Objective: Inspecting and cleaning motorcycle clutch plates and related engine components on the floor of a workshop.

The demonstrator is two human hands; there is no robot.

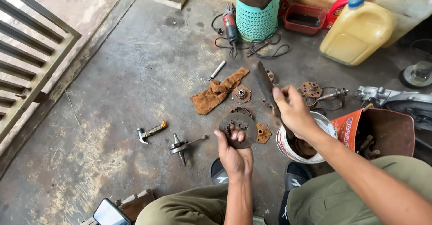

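My left hand (235,154) holds up a round rusty metal plate (238,128) with holes, fingers poking through its centre. My right hand (292,112) grips a long dark flat blade (264,83) that points up and away, just above the plate. Below my right hand stands a white bucket (283,148) with rusty parts inside. More rusty discs lie on the concrete floor: one orange plate (263,132) beside the held plate and a small geared hub (241,94) further off.
A brown rag (217,91), a hammer (150,132), a crankshaft (182,146), an angle grinder (231,27) with cable, a teal basket (256,20), a yellow jug (357,31), a red tray (304,19), a cut-open orange can (382,132) and an engine casing (396,99) surround me. A metal gate (31,67) stands left.
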